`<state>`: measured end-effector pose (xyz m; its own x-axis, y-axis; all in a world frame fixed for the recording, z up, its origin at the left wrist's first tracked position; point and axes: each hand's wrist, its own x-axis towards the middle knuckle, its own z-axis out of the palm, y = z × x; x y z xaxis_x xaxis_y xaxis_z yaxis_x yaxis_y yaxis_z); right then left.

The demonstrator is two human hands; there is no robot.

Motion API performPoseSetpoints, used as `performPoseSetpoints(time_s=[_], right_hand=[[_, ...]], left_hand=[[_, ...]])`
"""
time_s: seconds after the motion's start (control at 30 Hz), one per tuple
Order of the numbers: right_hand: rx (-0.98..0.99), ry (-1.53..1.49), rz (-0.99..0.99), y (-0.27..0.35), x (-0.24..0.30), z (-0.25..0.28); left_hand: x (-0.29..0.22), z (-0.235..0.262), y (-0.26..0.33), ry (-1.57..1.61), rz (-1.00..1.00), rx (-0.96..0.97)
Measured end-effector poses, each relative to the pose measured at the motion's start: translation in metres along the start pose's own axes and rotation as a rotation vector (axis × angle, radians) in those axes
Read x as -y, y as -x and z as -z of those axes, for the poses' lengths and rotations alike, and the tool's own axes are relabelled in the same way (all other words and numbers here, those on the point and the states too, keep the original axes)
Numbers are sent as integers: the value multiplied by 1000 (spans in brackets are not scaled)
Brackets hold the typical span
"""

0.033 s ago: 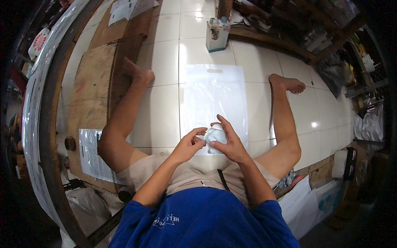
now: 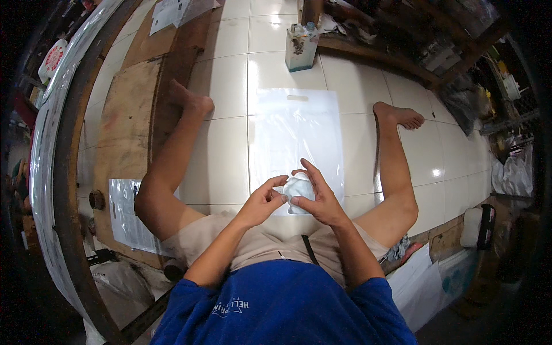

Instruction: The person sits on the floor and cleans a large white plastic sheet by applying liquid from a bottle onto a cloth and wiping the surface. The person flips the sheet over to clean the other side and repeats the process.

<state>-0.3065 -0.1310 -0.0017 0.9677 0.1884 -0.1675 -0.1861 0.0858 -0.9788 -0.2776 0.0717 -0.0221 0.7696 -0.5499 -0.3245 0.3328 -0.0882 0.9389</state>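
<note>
Over the near part of a white plastic bag [image 2: 296, 126] with a die-cut handle, both my hands come together at a folded, pale white cloth-like wad [image 2: 301, 188]. My right hand [image 2: 323, 202] holds the wad from the right, its thumb across the front and its fingers behind. On the other side, the curled fingers and thumb of my left hand [image 2: 263, 202] close on the wad's left edge. The bag lies flat on the tiles between my spread legs, its handle end away from me. Parts of my fingers are hidden behind the wad.
A squarish translucent jug [image 2: 302, 50] with bluish liquid stands beyond the bag, by a wooden frame [image 2: 376, 56]. A long wooden board [image 2: 129, 115] runs along the left. Another printed plastic bag [image 2: 125, 213] lies by my left knee. White sheets [image 2: 411, 287] lie at lower right.
</note>
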Motion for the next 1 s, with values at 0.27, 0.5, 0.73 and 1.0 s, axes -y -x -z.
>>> performPoseSetpoints(time_s=[0.27,0.5,0.73,1.0], right_hand=[[-8,-199,21,-1,10,-5],[14,331,165,-2,-8,2],[4,483,46,-1,-9,-2],[-19,190,198,-3,-31,-6]], left_hand=[[1,4,-5,209,54,26],[-15,5,3,346,-28,38],[-3,10,-5,-336,-301,-188],[12,-13,-3,264,48,-160]])
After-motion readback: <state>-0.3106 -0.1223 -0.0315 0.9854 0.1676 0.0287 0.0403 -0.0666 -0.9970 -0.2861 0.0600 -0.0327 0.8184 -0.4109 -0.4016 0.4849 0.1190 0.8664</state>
